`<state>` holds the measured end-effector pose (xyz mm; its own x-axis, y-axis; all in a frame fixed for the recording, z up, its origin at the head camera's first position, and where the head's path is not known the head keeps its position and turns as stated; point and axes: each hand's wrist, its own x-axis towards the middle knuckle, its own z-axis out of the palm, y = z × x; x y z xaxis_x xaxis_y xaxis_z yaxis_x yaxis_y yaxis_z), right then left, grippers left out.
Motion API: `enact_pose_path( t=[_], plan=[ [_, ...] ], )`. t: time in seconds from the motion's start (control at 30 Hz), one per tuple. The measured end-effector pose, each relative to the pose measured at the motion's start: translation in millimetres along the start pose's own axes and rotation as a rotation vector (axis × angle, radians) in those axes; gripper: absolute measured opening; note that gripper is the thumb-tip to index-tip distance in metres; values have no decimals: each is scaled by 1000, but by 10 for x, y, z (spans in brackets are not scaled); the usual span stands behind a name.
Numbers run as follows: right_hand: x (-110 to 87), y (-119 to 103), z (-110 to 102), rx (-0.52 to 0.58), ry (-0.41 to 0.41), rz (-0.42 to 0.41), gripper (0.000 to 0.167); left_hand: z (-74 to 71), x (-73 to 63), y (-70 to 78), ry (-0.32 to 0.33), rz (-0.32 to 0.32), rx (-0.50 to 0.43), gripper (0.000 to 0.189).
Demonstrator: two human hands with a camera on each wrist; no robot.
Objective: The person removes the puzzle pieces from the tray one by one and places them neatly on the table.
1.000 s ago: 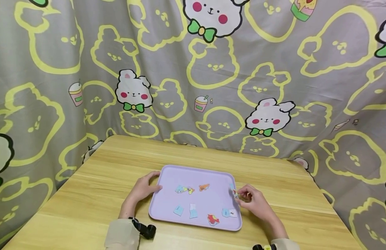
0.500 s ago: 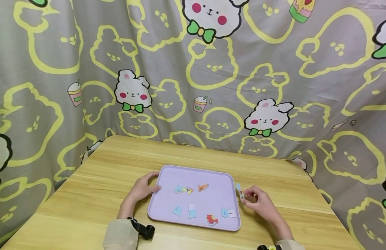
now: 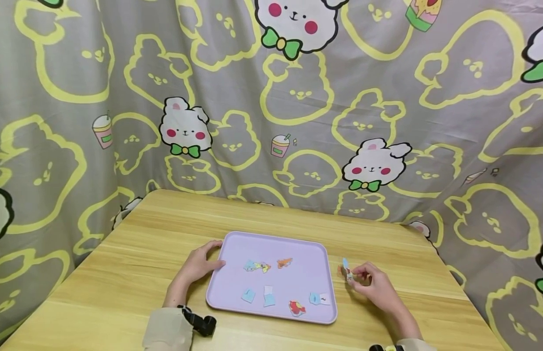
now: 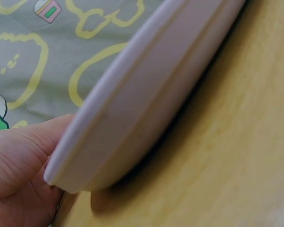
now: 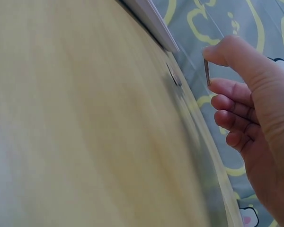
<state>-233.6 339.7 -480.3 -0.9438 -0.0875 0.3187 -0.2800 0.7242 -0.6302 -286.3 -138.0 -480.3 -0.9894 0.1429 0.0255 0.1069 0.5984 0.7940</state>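
Cutout [image 3: 348, 271] pinched in my right hand [image 3: 374, 286], off tray [image 3: 297, 282]; my left hand [image 3: 200, 264] grips tray; several cutouts [image 3: 296, 307] remain there.

Small blue-and-red cutout [image 3: 348, 274], pinched, raised on edge, beside rectangular lilac tray [image 3: 293, 279], lying flat

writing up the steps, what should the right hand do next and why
Probably lower the piece onto the table beside the tray: the right hand pinches it past the tray's right edge, seemingly held above the surface.
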Motion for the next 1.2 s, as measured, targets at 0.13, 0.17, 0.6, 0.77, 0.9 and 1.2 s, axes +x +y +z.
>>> enact_pose_path(
  t=[0.13, 0.17, 0.6, 0.77, 0.9, 1.2],
  plan=[
    [-10, 29, -39, -13, 1, 11, 19, -4, 1, -4, 0, -2, -1, 56],
    [-13, 36, -47, -19, -1, 12, 18, -4, 1, -4, 0, -3, -1, 56],
    [-29, 60, -104, -50, 2, 11, 19, 6, 1, -5, -4, 4, 4, 56],
    [-9, 54, -114, -96, -35, 61, 21, 6, -5, -11, -1, 0, 2, 56],
    [2, 49, -121, -130, -66, 84, 24, 8, -8, -8, -1, -5, 2, 56],
    [30, 59, -114, -181, -92, 94, 21, 4, 2, 1, 2, 0, 3, 57]
  ],
)
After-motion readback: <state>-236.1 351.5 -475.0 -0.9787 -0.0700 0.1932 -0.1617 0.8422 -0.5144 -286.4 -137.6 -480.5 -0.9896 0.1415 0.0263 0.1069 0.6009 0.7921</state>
